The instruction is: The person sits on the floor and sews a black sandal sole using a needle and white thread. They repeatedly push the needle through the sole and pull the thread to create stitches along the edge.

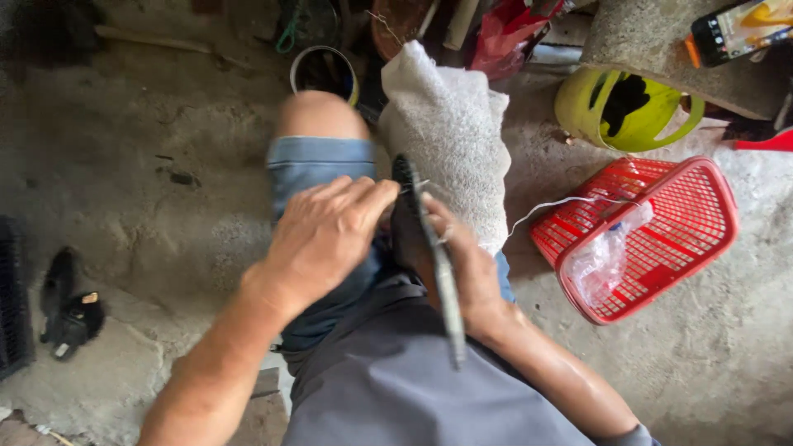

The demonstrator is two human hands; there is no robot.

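Black rubber shoe sole [406, 216] stands on edge between my hands, pointing away; left hand [324, 235] presses it, right hand [465, 268] grips underneath.

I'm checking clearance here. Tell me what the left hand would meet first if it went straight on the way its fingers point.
The left hand points right, and its fingertips already reach the dark shoe held by the right hand. Beyond it lies the white cloth.
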